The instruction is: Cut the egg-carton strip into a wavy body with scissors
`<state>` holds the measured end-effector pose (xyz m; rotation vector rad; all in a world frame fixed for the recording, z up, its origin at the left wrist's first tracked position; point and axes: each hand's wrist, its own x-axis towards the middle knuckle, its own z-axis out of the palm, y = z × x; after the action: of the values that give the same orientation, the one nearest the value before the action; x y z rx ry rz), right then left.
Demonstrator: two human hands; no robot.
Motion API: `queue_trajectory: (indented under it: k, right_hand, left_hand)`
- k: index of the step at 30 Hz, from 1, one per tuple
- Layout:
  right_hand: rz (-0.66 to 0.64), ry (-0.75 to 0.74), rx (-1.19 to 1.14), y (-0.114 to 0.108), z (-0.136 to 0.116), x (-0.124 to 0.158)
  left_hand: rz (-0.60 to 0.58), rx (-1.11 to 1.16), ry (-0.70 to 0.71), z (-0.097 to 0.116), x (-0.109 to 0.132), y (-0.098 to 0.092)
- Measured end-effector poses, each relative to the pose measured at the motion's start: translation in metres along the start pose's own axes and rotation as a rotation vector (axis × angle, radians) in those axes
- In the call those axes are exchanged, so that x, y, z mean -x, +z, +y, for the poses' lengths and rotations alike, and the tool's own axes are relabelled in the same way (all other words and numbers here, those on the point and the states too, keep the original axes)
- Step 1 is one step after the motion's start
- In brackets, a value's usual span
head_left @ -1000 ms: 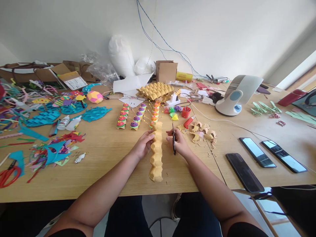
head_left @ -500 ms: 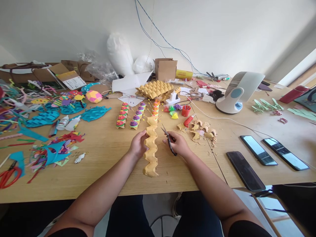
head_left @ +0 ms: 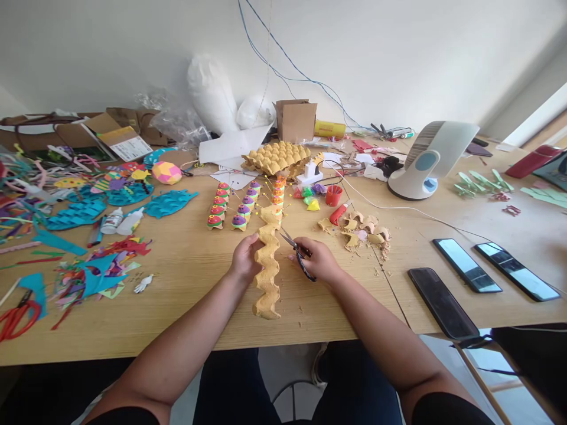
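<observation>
A long strip of tan egg carton with a wavy edge is in my left hand, gripped along its left side above the table. My right hand is closed around the handles of dark-handled scissors. Their blades point up and left, the tips close to the strip's right edge; whether they touch it I cannot tell. Just beyond stand painted egg-carton caterpillars: a red one, a purple one and an orange one, partly hidden by the strip.
Carton scraps and a red utility knife lie to the right, near a red cup. Three phones rest at the right front. A white fan stands behind. Coloured paper scraps and red-handled scissors are left.
The scissors have moved slightly left, bringing their tips closer to the egg-carton strip. The strip has shifted a little left in view, still held by my left hand.
</observation>
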<state>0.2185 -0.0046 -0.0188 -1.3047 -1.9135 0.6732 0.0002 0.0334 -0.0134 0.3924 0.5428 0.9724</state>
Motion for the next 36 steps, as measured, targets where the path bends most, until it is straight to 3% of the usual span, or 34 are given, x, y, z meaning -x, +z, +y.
queue_trajectory:
  k: [3,5,9,15,22,36]
  right_hand:
    - [0.047,0.030,-0.020,0.000,0.002,-0.001]
    - [0.073,0.048,-0.027,-0.001,0.003,-0.002]
    - [0.098,0.017,0.023,-0.001,0.004,-0.002]
    - [0.189,-0.102,0.258,-0.007,0.005,-0.002]
    - [0.212,-0.193,0.439,-0.012,-0.002,0.000]
    - [0.182,-0.115,0.592,-0.011,0.002,0.000]
  left_hand:
    - [0.019,-0.040,0.123,-0.004,0.000,0.001]
    - [0.030,-0.047,0.129,-0.004,0.002,0.002]
    - [0.035,0.015,0.011,0.001,0.003,0.004]
    - [-0.052,0.189,-0.142,0.003,0.001,0.004]
    - [-0.027,0.227,-0.154,0.000,-0.003,-0.002]
    - [-0.056,0.292,-0.205,-0.003,-0.003,0.000]
